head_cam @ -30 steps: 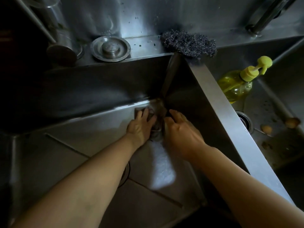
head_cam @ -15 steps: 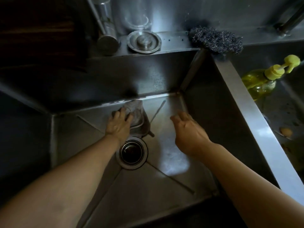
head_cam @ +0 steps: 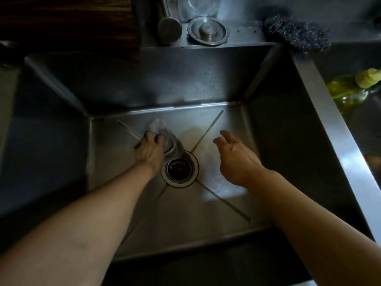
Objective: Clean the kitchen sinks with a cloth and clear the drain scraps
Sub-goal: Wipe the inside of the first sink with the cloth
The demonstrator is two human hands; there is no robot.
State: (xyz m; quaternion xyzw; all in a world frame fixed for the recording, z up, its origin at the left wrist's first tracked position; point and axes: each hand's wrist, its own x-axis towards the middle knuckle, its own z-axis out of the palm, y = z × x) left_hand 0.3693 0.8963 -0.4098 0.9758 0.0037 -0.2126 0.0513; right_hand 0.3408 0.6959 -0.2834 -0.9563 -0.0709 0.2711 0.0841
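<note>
Left basin: the sink [head_cam: 185, 83] fills most of the frame, steel, dimly lit, with a pale patch of light on the floor at lower right of centre. The drain [head_cam: 180, 169] sits at frame centre, open; dark matter shows inside it, but what it is cannot be told.

Left hand [head_cam: 150, 151]: down on the basin floor just upper left of the drain, fingers curled over a grey cloth [head_cam: 165, 137] and pressing it to the steel. The cloth is bunched — one pale end sticks out beyond the fingertips toward the back wall, the other end trails to the drain rim and touches it.

Right hand [head_cam: 237, 159]: to the right of the drain, palm down, fingers loosely spread and slightly bent, holding nothing. Whether it touches the floor cannot be told.

Back ledge, top of frame: a round metal stopper [head_cam: 208, 31] lies flat, with a metal cylinder [head_cam: 169, 29] just to its left. A dark scourer [head_cam: 296, 34] rests at the upper right, on the corner where the ledge meets the divider [head_cam: 338, 133] between the basins.

Right basin, right edge of frame: a yellow-green bottle [head_cam: 348, 91] with a pump top lies tilted — only partly in view. A brownish scrap [head_cam: 374, 159] shows lower down at the edge, too cut off to identify.

Upper left: a dark wooden surface [head_cam: 68, 27].
</note>
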